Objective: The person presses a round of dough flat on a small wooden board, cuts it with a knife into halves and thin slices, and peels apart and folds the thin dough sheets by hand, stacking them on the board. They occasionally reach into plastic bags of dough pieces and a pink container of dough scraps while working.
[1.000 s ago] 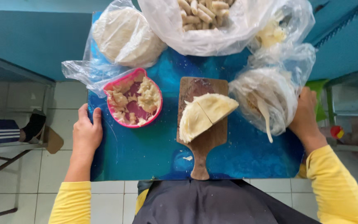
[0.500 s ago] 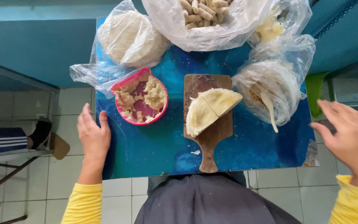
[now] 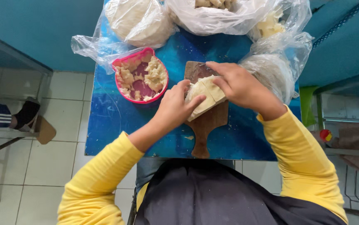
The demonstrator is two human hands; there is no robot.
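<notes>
Observed a folded sheet of pale dough lying on the upper part of a wooden board, pinned from both sides. Left hand laid on its left edge, fingers curled narrow and pressing down on the dough, thumb near the top corner. Right hand set over its right and upper edge, fingers bent narrow across the top, palm covering part of the sheet; grip underneath not discernible. Both sleeves yellow. Board handle pointed toward the body, dark apron below it. Noted a small table with a glossy blue top, wet-looking sheen, a few crumbs near the board handle. Around the table: pale tiled floor, teal wall at the left, a metal frame and a foot in a dark sock on a sandal at the far left, green and red items low at the right. Counted: one board, one dough sheet, one pink bowl with lumps of filling just left of the board, four clear plastic bags along the far and right edges, holding pale dough or pieces; contents of the right bag unclear.
</notes>
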